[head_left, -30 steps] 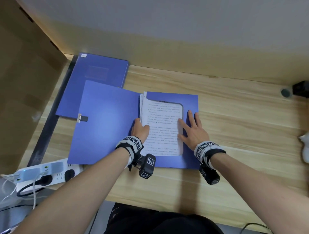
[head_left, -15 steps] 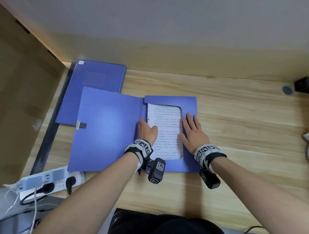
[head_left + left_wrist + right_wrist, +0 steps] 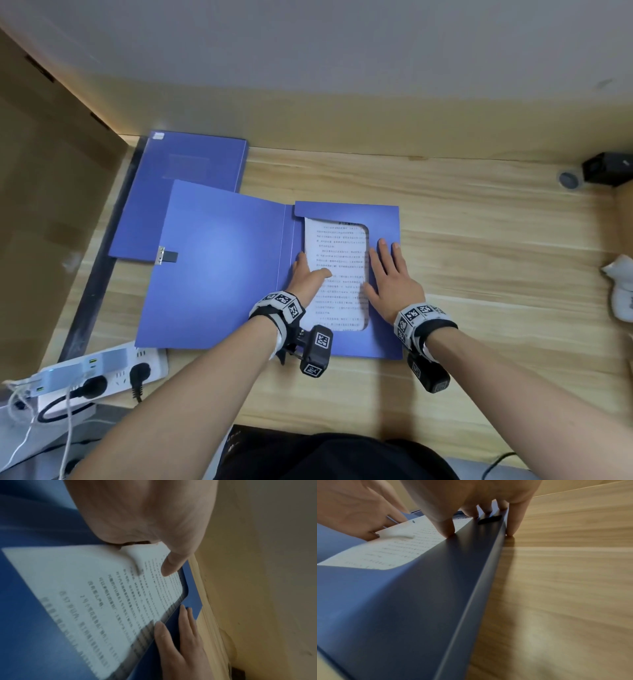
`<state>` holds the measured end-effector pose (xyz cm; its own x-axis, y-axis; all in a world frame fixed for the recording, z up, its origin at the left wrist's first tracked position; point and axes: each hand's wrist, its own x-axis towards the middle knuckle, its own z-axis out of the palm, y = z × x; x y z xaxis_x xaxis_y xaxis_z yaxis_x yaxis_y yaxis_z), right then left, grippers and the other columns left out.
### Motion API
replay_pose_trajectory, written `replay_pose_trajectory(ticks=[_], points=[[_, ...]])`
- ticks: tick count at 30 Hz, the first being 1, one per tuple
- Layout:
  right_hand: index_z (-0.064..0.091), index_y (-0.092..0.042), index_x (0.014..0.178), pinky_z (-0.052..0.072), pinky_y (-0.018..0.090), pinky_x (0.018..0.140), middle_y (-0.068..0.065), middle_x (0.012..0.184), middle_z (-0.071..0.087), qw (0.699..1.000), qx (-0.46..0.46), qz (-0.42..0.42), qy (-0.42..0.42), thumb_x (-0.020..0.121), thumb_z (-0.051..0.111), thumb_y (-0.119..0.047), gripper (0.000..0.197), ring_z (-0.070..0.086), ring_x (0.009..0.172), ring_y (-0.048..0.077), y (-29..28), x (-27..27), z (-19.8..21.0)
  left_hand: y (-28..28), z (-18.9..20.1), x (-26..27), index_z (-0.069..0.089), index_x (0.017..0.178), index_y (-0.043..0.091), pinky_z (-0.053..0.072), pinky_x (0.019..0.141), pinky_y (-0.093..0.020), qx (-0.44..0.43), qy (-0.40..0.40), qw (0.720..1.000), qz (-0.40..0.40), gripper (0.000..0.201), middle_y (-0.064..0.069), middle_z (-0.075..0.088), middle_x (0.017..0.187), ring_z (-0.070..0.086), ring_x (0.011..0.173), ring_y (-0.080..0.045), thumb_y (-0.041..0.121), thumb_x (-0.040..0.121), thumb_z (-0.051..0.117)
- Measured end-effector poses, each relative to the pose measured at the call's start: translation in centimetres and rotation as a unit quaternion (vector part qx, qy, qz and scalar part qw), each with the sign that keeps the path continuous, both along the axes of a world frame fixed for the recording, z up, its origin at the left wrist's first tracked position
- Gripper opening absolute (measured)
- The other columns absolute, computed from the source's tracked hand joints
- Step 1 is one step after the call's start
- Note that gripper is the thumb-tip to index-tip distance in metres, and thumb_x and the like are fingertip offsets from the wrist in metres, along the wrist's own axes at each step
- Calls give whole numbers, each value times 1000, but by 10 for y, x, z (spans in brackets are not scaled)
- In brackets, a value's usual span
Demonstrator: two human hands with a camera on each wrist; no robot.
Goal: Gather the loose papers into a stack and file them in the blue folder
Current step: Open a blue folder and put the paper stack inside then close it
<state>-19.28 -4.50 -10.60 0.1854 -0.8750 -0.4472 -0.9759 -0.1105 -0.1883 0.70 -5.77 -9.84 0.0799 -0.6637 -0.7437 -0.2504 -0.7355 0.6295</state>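
Papers (image 3: 337, 274) are seated as one stack in the right-hand pocket of the open blue folder (image 3: 219, 270), which lies flat on the wooden desk (image 3: 496, 246) with its cover spread to the left. The left hand (image 3: 306, 277) is pinched on the stack's left edge, thumb on the printed face and fingers tucked beneath, and in the left wrist view a small fold is raised just beside the thumb. The right hand (image 3: 394, 287) is laid flat with straight fingers on the pocket flap, nothing being gripped. A crease is likely to be set in the top sheet if the stack is pushed further against that fold; sheets could be caught or splayed when the cover is closed
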Motion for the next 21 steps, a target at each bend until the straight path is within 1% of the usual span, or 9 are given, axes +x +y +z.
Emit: replay_pose_trajectory(ticks=[1,3,5,7,10,14,17,19,21], points=[[-1,-22,157,56,39,89,-7,164,-16,1000,1,0,6,99,35,-48,73,-20,151,19,2,-1,1,1,3,2,23,150,19,37,111,-51,-1,-5,1000,-9,96,-4,25,156,35,139,-27,40,65,63],[0,-21,157,56,39,91,-7,165,-15,1000,3,-1,15,99,36,-49,74,-19,151,20,6,-2,4,6,11,5,11,155,16,26,117,-48,-15,-36,999,-22,90,1,10,161,20,147,-24,31,82,61],[0,-21,157,55,40,92,-6,165,-15,1000,2,1,23,99,37,-50,75,-19,151,21,6,-1,7,16,14,9,4,156,15,18,120,-45,-34,-82,995,-39,86,1,4,163,9,150,-21,25,89,57],[-1,-20,157,55,42,92,-6,165,-14,1000,5,3,24,99,37,-50,75,-18,151,21,5,-1,7,26,14,11,9,156,16,19,120,-45,-52,-104,991,-69,85,-1,11,162,12,149,-22,26,86,57],[-1,-20,157,54,44,94,-5,165,-14,1000,10,3,24,99,39,-49,76,-18,151,21,5,-1,6,41,13,9,27,148,22,27,114,-42,-68,-96,986,-119,74,-3,30,151,27,139,-23,25,80,56],[0,-20,157,54,45,92,-6,165,-13,1000,7,-2,26,99,39,-48,75,-17,151,22,6,-1,2,52,9,4,37,137,21,26,110,-34,-69,-107,982,-137,57,2,29,148,25,138,-23,18,84,56],[-1,-20,157,54,44,91,-6,165,-14,1000,9,1,25,99,39,-48,75,-18,151,21,6,-3,-1,52,8,3,41,133,20,27,109,-34,-67,-97,985,-124,52,3,30,147,27,136,-23,17,83,56],[0,-19,157,50,43,98,-3,165,-13,1000,9,3,25,99,39,-49,76,-16,152,23,7,-3,-2,54,8,5,40,135,23,27,108,-33,-75,-89,985,-130,55,4,31,147,29,136,-21,17,83,55],[4,-15,157,32,44,115,4,166,-7,999,-15,12,32,97,41,-46,77,-7,153,26,8,-1,-2,57,8,9,37,141,27,27,111,-35,-83,-75,983,-143,62,6,30,150,28,137,-18,18,82,54]])
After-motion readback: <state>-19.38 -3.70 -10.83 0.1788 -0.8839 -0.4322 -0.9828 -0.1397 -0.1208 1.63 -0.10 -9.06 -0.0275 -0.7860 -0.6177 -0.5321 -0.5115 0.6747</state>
